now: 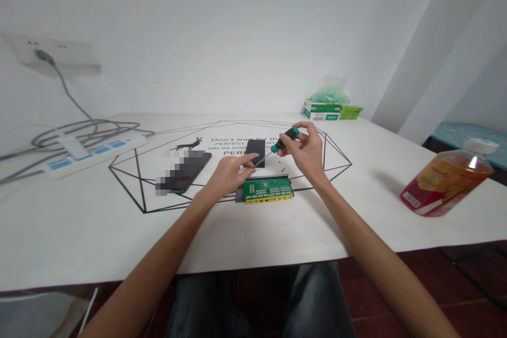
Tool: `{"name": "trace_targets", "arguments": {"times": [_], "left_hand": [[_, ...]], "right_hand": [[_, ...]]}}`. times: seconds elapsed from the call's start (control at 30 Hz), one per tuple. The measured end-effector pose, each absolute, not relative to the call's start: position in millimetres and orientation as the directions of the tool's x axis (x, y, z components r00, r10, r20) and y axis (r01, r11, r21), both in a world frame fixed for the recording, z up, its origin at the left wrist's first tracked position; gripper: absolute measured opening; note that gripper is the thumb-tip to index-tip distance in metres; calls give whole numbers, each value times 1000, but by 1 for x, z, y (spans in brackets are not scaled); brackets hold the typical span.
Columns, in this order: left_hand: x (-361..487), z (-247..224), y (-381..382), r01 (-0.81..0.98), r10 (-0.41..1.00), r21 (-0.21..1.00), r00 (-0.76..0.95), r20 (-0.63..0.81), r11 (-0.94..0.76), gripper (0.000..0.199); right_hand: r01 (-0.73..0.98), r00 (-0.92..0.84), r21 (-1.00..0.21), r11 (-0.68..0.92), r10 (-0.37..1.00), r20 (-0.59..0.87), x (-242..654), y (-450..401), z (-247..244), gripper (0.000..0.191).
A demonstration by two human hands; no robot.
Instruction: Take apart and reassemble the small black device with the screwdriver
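My right hand (307,150) grips a green and black screwdriver (285,139), its shaft slanting down to the left. The fingers of my left hand (229,173) are pinched together at the screwdriver's tip. Whatever lies between them is too small to make out. Just below the fingertips is a green circuit board (267,188) with a row of yellow connectors along its near edge, set against a dark metal piece. A flat black panel (256,149) lies behind the shaft. A few tiny dark bits, perhaps screws, are scattered to the right of the panel.
A smartphone (190,171) lies to the left. Farther left are a white power strip (97,154) and coiled grey cables (75,134). A bottle of amber drink (446,179) stands at the right. Small green-and-white boxes (322,110) with a plastic bag sit at the back.
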State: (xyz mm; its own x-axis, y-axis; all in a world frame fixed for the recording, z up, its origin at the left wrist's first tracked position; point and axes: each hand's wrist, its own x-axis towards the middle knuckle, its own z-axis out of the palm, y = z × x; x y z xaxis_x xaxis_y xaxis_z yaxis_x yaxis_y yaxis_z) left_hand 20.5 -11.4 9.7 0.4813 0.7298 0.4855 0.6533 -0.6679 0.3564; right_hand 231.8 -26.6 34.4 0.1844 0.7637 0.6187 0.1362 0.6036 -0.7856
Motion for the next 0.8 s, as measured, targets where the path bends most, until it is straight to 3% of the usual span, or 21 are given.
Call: {"name": "trace_targets", "arguments": {"times": [0.1, 0.27, 0.43, 0.8], "left_hand": [[20, 13, -12, 641, 755, 409, 480, 447, -650, 51], [20, 22, -21, 584, 739, 474, 620, 264, -659, 48], [23, 18, -25, 545, 630, 370, 760, 162, -752, 75], [24, 13, -23, 559, 629, 340, 764, 143, -756, 68]], "right_hand": [[168, 216, -757, 631, 726, 653, 234, -27, 36, 42], [340, 280, -646, 684, 582, 763, 240, -28, 39, 37], [485, 228, -550, 680, 509, 830, 236, -35, 36, 36], [551, 98, -443, 707, 472, 876, 224, -47, 37, 28]]}}
